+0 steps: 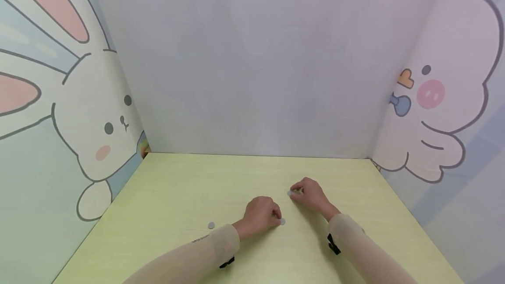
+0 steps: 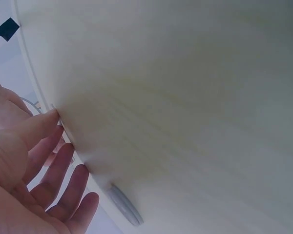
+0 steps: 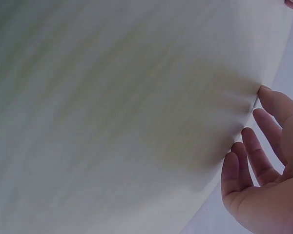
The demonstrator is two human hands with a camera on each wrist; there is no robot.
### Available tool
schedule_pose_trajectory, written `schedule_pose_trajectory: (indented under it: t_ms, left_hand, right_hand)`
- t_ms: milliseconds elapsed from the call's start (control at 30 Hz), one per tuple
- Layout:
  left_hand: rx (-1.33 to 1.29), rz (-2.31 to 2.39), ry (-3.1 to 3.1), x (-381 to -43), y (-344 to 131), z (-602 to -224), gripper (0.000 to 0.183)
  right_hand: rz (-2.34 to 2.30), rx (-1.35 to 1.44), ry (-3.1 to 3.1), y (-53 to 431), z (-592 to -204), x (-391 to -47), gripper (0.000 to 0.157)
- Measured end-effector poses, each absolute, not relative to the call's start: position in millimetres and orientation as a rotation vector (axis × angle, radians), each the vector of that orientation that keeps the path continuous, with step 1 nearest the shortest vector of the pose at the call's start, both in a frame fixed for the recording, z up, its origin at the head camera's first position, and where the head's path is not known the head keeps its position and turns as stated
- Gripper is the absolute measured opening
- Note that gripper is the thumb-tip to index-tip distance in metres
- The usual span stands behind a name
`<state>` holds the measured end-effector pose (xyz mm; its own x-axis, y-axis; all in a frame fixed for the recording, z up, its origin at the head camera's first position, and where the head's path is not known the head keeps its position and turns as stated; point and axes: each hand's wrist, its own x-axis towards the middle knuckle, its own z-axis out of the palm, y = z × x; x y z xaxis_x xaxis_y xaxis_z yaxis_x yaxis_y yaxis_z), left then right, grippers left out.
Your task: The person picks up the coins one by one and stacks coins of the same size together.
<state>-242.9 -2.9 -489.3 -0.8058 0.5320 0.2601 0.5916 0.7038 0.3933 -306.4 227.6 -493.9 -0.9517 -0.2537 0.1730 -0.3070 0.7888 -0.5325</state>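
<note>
Small flat grey discs lie on the pale yellow tabletop. My left hand is low over the middle of the table, its thumb and index fingertips at the edge of one grey disc. Farther back and to the right, my right hand pinches a second grey disc between thumb and index finger. From the right wrist, that disc shows only as a thin edge between the fingertips. The other fingers of this hand bend down to the tabletop.
One more grey disc lies left of the left sleeve. Beside the right sleeve, part of another disc peeks out. A plain pale wall closes the table's back, with cartoon-printed panels on both sides.
</note>
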Motion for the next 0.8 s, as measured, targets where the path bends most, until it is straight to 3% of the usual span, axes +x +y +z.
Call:
schedule_pose_trajectory:
  t_ms: [800]
  left_hand:
    - [-0.924, -0.718, -2.82, -240.8, -3.8, -483.6, 0.01]
  right_hand:
    - [0.761, 0.497, -2.918, 225.9, -492.9, -315.8, 0.004]
